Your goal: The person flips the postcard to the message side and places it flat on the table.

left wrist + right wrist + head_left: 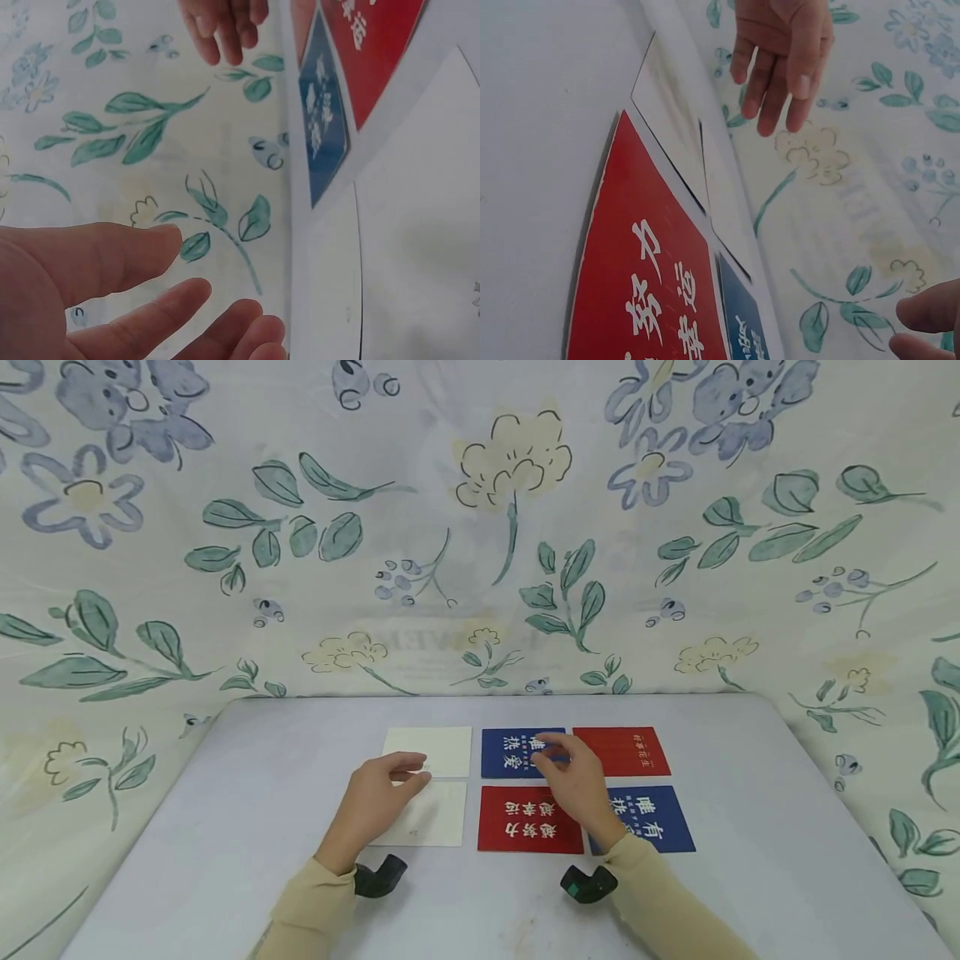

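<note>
Six flat cards lie in two rows on a white table. On the left are a far cream card [442, 752] and a near cream card [435, 818]. The middle column has a blue card [501, 764] above a red card [517, 831], both with white lettering. To the right, a plain-looking red card [622, 747] lies beyond another blue card [667, 818]. My left hand [382, 797] hovers over the cream cards, thumb and fingers apart, holding nothing. Above the middle and right cards is my right hand [577, 777], also holding nothing; it partly hides them.
The white table [225, 843] reaches a floral cloth [420, 610] hanging behind it and at both sides. A black wrist device [380, 877] sits at the left wrist, another black device [588, 885] at the right.
</note>
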`<state>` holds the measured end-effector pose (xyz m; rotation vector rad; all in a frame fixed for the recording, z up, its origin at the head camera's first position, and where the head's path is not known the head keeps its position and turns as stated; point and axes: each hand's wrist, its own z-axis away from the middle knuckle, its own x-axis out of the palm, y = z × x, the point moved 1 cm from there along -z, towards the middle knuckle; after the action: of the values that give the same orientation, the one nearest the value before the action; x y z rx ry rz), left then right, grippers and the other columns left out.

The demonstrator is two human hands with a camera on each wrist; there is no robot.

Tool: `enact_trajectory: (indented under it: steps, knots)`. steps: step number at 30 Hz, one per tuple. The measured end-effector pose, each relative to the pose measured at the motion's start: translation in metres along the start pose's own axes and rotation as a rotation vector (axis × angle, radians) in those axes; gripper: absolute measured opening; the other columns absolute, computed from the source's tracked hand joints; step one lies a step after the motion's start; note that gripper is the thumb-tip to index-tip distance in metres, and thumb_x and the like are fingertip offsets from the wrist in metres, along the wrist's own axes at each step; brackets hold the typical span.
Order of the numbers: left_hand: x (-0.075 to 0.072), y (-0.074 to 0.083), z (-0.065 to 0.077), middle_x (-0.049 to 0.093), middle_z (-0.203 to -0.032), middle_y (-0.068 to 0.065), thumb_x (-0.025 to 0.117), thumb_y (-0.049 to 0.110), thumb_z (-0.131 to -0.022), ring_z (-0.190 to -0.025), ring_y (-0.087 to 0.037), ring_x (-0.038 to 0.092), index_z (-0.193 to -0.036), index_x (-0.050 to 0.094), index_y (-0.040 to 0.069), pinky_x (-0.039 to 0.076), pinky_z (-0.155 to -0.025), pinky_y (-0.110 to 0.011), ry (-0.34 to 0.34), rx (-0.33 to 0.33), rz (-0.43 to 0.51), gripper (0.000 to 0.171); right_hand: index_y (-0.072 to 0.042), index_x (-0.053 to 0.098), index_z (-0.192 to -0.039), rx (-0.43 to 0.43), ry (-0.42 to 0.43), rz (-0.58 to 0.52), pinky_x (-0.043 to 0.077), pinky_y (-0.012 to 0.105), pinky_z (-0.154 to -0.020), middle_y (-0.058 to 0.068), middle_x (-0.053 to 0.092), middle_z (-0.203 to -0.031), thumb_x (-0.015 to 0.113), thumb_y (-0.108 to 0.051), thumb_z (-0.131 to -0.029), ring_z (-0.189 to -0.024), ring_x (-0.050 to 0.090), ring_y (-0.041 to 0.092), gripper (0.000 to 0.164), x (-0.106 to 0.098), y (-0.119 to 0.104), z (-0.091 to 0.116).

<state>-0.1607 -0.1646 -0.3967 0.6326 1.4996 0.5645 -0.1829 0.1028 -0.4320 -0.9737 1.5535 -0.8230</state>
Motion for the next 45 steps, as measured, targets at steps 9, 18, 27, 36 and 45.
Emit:
enact_trajectory:
  steps: [9, 18, 27, 36, 45]
  knots:
    - [0.011, 0.012, -0.009, 0.062, -0.116, -0.008, 0.064, 0.026, -0.086, -0.103, -0.023, 0.06, -0.124, 0.058, 0.011, 0.05, -0.083, -0.041, 0.016, -0.002, 0.042, 0.041, -0.013, 0.055, -0.126, 0.082, 0.003, 0.027, 0.05, 0.039, -0.085, 0.013, 0.055, -0.121, 0.065, -0.022, -0.086, -0.104, 0.058, 0.023, 0.042, -0.007, 0.001, -0.003]
    - [0.021, 0.025, -0.014, 0.058, -0.125, -0.007, 0.064, 0.025, -0.086, -0.107, -0.025, 0.058, -0.127, 0.056, 0.01, 0.05, -0.084, -0.041, 0.017, 0.009, 0.064, 0.044, -0.017, 0.05, -0.131, 0.14, -0.005, 0.039, 0.049, 0.043, -0.086, 0.013, 0.051, -0.127, 0.065, -0.026, -0.087, -0.107, 0.057, 0.027, 0.048, -0.007, 0.003, -0.003]
    - [0.033, 0.034, -0.021, 0.056, -0.127, -0.008, 0.064, 0.025, -0.087, -0.111, -0.026, 0.056, -0.128, 0.054, 0.01, 0.049, -0.088, -0.041, 0.017, 0.006, 0.077, 0.046, -0.016, 0.047, -0.134, 0.14, -0.002, 0.058, 0.049, 0.043, -0.086, 0.014, 0.05, -0.129, 0.064, -0.026, -0.087, -0.108, 0.056, 0.027, 0.051, -0.007, 0.006, -0.004]
    - [0.043, 0.042, -0.027, 0.053, -0.131, -0.011, 0.063, 0.028, -0.087, -0.117, -0.03, 0.052, -0.132, 0.051, 0.011, 0.049, -0.087, -0.045, -0.018, 0.0, 0.109, 0.05, -0.014, 0.043, -0.137, 0.143, -0.011, 0.097, 0.049, 0.044, -0.087, 0.013, 0.049, -0.132, 0.065, -0.026, -0.086, -0.109, 0.055, 0.029, 0.057, -0.007, 0.012, -0.007]
    - [0.062, 0.048, -0.034, 0.051, -0.133, -0.013, 0.063, 0.03, -0.087, -0.12, -0.031, 0.049, -0.135, 0.048, 0.012, 0.046, -0.089, -0.049, -0.048, -0.039, 0.114, 0.054, -0.015, 0.041, -0.14, 0.205, -0.037, 0.147, 0.047, 0.047, -0.088, 0.016, 0.049, -0.132, 0.065, -0.029, -0.085, -0.11, 0.054, 0.032, 0.061, -0.007, 0.017, -0.007]
